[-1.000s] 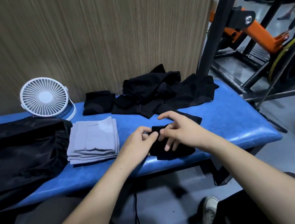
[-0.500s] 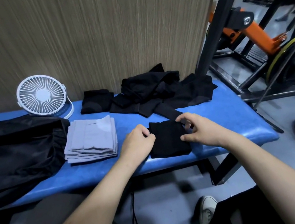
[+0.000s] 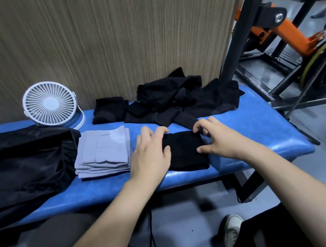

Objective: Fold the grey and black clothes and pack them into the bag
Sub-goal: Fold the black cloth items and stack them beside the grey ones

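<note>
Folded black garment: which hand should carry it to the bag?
Probably left. The left hand rests on the folded black garment on its bag side; the right hand sits opposite.

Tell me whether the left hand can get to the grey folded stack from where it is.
Probably yes. The left hand rests on the folded black garment, and the grey folded stack lies right beside it on the blue bench, with nothing on or between them.

Matt black cloth, glossy blue bench
</note>
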The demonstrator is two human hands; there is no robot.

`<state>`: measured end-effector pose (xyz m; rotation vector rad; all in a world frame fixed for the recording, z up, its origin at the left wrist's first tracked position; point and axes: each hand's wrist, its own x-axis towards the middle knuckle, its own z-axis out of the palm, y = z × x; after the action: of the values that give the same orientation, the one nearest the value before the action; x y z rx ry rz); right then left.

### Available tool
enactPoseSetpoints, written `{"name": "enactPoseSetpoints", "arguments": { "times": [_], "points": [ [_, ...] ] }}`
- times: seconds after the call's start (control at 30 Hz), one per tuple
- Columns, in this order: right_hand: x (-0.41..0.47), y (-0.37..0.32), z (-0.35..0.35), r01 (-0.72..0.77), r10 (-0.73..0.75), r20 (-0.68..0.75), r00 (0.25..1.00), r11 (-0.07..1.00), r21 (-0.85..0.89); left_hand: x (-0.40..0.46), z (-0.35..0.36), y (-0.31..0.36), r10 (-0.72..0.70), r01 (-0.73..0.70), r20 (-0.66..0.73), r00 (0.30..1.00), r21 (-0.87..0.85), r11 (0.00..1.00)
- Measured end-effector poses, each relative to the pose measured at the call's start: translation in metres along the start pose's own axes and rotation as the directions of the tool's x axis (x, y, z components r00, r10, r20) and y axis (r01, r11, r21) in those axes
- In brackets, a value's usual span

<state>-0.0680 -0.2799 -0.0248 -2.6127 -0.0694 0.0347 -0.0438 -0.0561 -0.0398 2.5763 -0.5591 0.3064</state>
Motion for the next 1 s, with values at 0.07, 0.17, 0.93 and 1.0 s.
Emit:
{"name": "enactPoseSetpoints", "arguments": {
  "times": [0.07,0.17,0.93,1.0],
  "points": [
    [-0.002,0.002,-0.001,0.03,-0.03,0.004,1.0,0.999,-0.02,0.003,0.001,-0.001,0.19,-0.189,-0.016,0.982,0.027,0.982],
    [-0.005,0.004,0.001,0.026,-0.016,0.107,0.994,0.995,-0.094,0.004,0.009,-0.005,0.324,-0.337,0.142,0.935,0.081,0.938],
    [0.031,-0.033,0.019,0.113,-0.113,0.104,0.988,0.994,0.004,0.01,-0.006,-0.018,0.062,-0.101,0.105,0.993,0.413,0.905],
    [0.028,-0.024,0.007,0.078,-0.081,0.047,0.996,0.994,0.076,0.016,-0.003,-0.013,0.084,-0.083,0.01,0.996,0.345,0.935]
  ]
}}
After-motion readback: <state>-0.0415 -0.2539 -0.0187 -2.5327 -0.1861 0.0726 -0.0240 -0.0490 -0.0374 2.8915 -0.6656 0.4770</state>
